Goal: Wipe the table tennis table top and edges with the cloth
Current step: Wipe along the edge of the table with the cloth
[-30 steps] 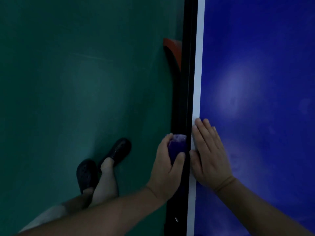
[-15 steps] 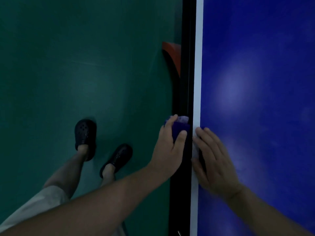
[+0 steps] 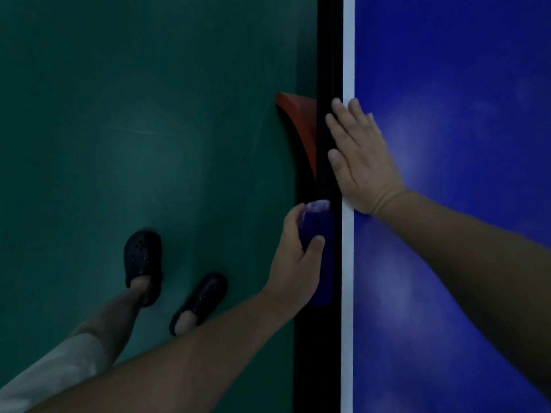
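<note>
From the head view, the light was dim and much stayed hard to read. The black side edge (image 3: 328, 55) of the table ran top to bottom as a dark band, its surface detail lost in shadow, and its lower stretch merged with blackness beneath. The cloth (image 3: 317, 231) sat against that edge, low along the tabletop's left side; only a dark blue folded face and a paler, rumpled top end showed, the rest hidden behind the left hand (image 3: 298, 260). That hand gripped the cloth, thumb curled over its face and fingers wrapped round the far side, out of sight. The right hand (image 3: 362, 162) lay flat on the tabletop (image 3: 447, 204), fingers straight and close together, spanning the white border line (image 3: 347, 293) with the fingertips reaching the edge. Both forearms were cut off by the frame.

The tabletop looked smooth and glossy blue with cloudy pale reflections. An orange curved piece (image 3: 301, 126) jutted from under the table, mostly hidden. The floor (image 3: 119, 114) was matte green; two dark perforated clogs (image 3: 143, 263) stood on it.
</note>
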The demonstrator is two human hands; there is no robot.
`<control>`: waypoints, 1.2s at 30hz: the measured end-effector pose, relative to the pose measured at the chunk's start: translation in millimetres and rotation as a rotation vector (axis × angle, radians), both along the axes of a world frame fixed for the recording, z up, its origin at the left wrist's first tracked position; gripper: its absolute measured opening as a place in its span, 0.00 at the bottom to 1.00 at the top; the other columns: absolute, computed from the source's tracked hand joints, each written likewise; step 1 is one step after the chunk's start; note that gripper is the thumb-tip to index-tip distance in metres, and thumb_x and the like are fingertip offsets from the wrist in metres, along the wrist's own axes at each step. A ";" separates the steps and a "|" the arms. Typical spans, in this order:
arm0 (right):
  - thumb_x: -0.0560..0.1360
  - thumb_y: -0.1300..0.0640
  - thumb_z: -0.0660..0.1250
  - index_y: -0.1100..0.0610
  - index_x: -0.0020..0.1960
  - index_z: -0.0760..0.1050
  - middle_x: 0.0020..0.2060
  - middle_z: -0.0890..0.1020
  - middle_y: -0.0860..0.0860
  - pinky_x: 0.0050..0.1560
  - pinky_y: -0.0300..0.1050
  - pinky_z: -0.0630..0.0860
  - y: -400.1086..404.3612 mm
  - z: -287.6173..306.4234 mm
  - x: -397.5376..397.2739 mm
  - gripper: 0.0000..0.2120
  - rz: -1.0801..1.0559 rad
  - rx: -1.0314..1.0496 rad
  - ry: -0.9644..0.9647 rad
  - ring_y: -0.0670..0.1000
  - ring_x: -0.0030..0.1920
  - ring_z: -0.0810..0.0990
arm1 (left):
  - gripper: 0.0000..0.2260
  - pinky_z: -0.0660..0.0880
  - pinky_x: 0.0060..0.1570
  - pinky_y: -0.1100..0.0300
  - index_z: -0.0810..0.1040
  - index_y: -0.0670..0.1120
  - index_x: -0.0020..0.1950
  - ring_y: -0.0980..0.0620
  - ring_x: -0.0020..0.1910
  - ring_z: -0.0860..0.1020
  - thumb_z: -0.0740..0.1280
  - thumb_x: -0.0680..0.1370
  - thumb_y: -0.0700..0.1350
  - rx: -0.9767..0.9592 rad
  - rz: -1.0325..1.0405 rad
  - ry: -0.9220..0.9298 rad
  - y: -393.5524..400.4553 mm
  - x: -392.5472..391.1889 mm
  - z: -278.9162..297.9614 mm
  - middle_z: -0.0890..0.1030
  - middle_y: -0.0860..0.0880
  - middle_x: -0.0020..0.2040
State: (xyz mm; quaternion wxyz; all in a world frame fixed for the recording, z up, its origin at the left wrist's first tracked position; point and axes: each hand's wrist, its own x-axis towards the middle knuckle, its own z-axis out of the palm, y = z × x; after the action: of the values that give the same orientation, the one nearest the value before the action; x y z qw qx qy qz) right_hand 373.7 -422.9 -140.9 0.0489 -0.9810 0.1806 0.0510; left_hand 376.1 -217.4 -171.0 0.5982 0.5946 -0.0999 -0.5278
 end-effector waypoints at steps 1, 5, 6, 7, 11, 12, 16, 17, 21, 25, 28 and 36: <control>0.84 0.52 0.48 0.65 0.79 0.56 0.79 0.57 0.59 0.79 0.56 0.47 1.1 -1.4 -2.1 0.27 -0.017 0.021 -0.025 0.60 0.80 0.52 | 0.22 0.71 0.67 0.48 0.61 0.63 0.70 0.58 0.63 0.75 0.60 0.79 0.45 -0.023 0.011 -0.018 -6.8 6.5 -1.4 0.74 0.57 0.67; 0.83 0.52 0.48 0.66 0.79 0.52 0.80 0.53 0.60 0.79 0.58 0.47 0.5 1.6 -3.4 0.28 -0.126 0.042 -0.034 0.59 0.80 0.49 | 0.23 0.67 0.70 0.46 0.64 0.47 0.74 0.52 0.68 0.71 0.60 0.79 0.48 -0.007 0.137 -0.148 -69.5 50.2 -11.0 0.72 0.49 0.70; 0.83 0.52 0.48 0.66 0.79 0.53 0.80 0.54 0.60 0.79 0.59 0.48 1.8 2.0 -3.5 0.29 -0.149 0.034 -0.030 0.60 0.80 0.50 | 0.24 0.67 0.70 0.46 0.65 0.47 0.74 0.51 0.68 0.72 0.59 0.78 0.50 -0.008 0.145 -0.176 -79.2 59.2 -14.5 0.73 0.48 0.70; 0.83 0.52 0.48 0.66 0.79 0.54 0.79 0.55 0.61 0.79 0.60 0.49 1.9 2.3 -3.1 0.29 -0.164 0.026 -0.026 0.60 0.80 0.51 | 0.22 0.67 0.70 0.47 0.65 0.49 0.73 0.52 0.68 0.72 0.60 0.79 0.50 -0.012 0.151 -0.195 -85.0 64.5 -18.3 0.73 0.50 0.69; 0.82 0.52 0.47 0.65 0.78 0.58 0.79 0.58 0.59 0.77 0.62 0.52 3.4 0.7 -4.3 0.28 -0.183 -0.003 -0.032 0.60 0.80 0.54 | 0.21 0.60 0.74 0.61 0.63 0.66 0.70 0.65 0.71 0.66 0.62 0.81 0.48 -0.062 0.135 -0.175 -64.0 50.0 -11.4 0.69 0.72 0.67; 0.82 0.52 0.48 0.64 0.78 0.58 0.79 0.59 0.58 0.77 0.63 0.52 2.6 0.2 -3.7 0.28 -0.184 -0.009 -0.041 0.60 0.79 0.54 | 0.22 0.59 0.75 0.58 0.63 0.65 0.72 0.64 0.72 0.65 0.62 0.80 0.49 -0.065 0.118 -0.142 -57.4 41.0 -11.4 0.68 0.69 0.69; 0.81 0.53 0.49 0.60 0.78 0.61 0.78 0.61 0.55 0.75 0.67 0.54 3.9 -0.2 -5.2 0.27 -0.223 0.003 -0.072 0.60 0.79 0.56 | 0.22 0.61 0.72 0.58 0.67 0.54 0.73 0.63 0.68 0.66 0.61 0.78 0.47 -0.031 0.082 -0.141 -60.8 33.9 -10.0 0.70 0.52 0.67; 0.81 0.53 0.50 0.59 0.78 0.62 0.78 0.62 0.55 0.74 0.68 0.54 4.2 -0.1 -5.7 0.27 -0.240 0.001 -0.085 0.61 0.79 0.57 | 0.22 0.59 0.71 0.64 0.66 0.55 0.72 0.68 0.67 0.65 0.62 0.78 0.46 -0.034 0.100 -0.155 -71.0 43.3 -9.3 0.70 0.53 0.67; 0.79 0.54 0.54 0.55 0.76 0.66 0.78 0.63 0.56 0.73 0.70 0.54 3.1 -1.6 -5.0 0.26 -0.318 -0.008 -0.100 0.64 0.78 0.56 | 0.27 0.57 0.67 0.72 0.64 0.49 0.75 0.71 0.67 0.64 0.61 0.76 0.50 -0.034 0.143 -0.165 -123.6 96.2 -20.8 0.69 0.58 0.68; 0.79 0.55 0.55 0.53 0.76 0.65 0.78 0.63 0.55 0.72 0.71 0.56 2.6 -2.6 -3.4 0.26 -0.325 0.005 -0.114 0.63 0.78 0.56 | 0.27 0.57 0.75 0.56 0.63 0.70 0.70 0.63 0.74 0.62 0.59 0.74 0.47 -0.077 0.110 -0.058 -115.9 99.0 -16.8 0.69 0.61 0.73; 0.78 0.54 0.55 0.54 0.76 0.63 0.77 0.64 0.55 0.72 0.71 0.55 2.8 -1.9 -4.0 0.26 -0.327 0.034 -0.130 0.63 0.78 0.56 | 0.28 0.54 0.78 0.50 0.63 0.63 0.72 0.61 0.76 0.60 0.60 0.75 0.44 -0.127 0.077 -0.039 -87.6 71.6 -12.6 0.67 0.61 0.74; 0.79 0.54 0.55 0.58 0.76 0.63 0.78 0.62 0.56 0.75 0.67 0.53 3.4 0.3 -2.5 0.26 -0.357 0.048 -0.131 0.60 0.79 0.55 | 0.22 0.66 0.72 0.51 0.64 0.53 0.67 0.57 0.65 0.73 0.63 0.76 0.36 -0.127 0.179 -0.006 -147.2 130.7 -11.3 0.73 0.55 0.66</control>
State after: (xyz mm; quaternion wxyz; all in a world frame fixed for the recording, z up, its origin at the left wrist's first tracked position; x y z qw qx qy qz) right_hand 371.3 -419.6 -140.6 0.0921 -0.9333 0.3467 -0.0182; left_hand 506.7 -364.6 -182.3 0.6790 0.5637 -0.0815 -0.4632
